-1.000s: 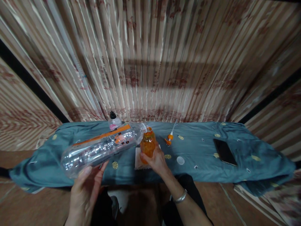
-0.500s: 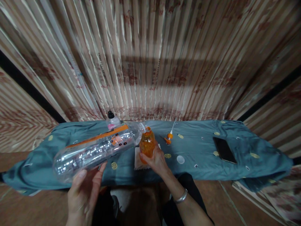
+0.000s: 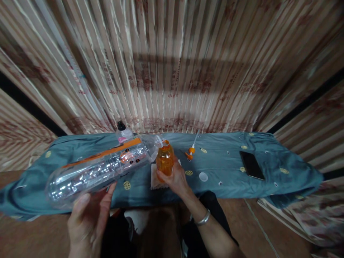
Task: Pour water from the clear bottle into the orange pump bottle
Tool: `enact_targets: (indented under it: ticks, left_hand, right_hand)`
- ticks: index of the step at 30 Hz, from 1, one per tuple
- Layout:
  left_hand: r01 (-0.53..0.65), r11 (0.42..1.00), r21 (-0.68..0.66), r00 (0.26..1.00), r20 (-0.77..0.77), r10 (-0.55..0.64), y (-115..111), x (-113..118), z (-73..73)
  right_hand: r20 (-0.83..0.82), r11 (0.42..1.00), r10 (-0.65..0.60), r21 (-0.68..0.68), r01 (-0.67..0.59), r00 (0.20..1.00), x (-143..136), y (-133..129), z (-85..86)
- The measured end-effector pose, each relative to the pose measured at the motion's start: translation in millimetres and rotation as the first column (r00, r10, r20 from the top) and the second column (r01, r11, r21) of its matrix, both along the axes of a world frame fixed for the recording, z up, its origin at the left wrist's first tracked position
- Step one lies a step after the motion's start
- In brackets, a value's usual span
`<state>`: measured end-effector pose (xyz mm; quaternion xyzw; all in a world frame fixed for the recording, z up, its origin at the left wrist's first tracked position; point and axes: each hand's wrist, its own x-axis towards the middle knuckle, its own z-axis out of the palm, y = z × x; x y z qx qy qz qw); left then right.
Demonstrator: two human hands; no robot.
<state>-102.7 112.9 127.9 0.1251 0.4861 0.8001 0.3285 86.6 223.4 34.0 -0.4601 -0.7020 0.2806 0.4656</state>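
Observation:
My left hand (image 3: 90, 215) holds a large clear plastic bottle (image 3: 94, 170) with an orange-and-black label, supporting it from below. The bottle tilts, its neck up against the mouth of a small orange translucent bottle (image 3: 165, 157). Around that orange bottle my right hand (image 3: 174, 177) is closed, keeping it upright over a folded pale cloth (image 3: 155, 179). Whether liquid is flowing between the two mouths, I cannot tell. An orange pump top (image 3: 190, 152) with a clear tube lies to the right of the orange bottle.
The long surface wears a blue-green patterned cloth (image 3: 223, 175). A small clear bottle with a black cap (image 3: 123, 133) stands at the back left. A white disc (image 3: 203, 176) and a dark phone (image 3: 252, 165) lie to the right. A striped curtain (image 3: 172, 71) hangs behind.
The view has shifted slightly, so everything sits a little further left and higher. Both hands keep their bottles, and the large bottle lies slightly flatter.

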Motion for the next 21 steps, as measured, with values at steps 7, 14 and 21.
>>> enact_targets:
  ticks: [7, 14, 21]
  left_hand:
    - [-0.005, 1.000, 0.019, 1.000, -0.017, 0.005, -2.0, 2.1, 1.6]
    - [0.014, 1.000, 0.028, 1.000, -0.027, -0.013, -2.6, 2.9, 0.8]
    - [0.011, 0.999, 0.033, 0.999, -0.050, -0.010, -1.2, 3.0, -2.8]
  right_hand:
    - [0.025, 1.000, 0.007, -0.026, -0.006, 1.000, 0.7, -0.6, 1.3]
    - [0.040, 0.999, 0.016, -0.041, -0.015, 0.999, 2.3, -1.9, 6.3]
    - [0.027, 0.998, 0.021, -0.059, -0.020, 0.999, 2.5, -1.5, 5.7]
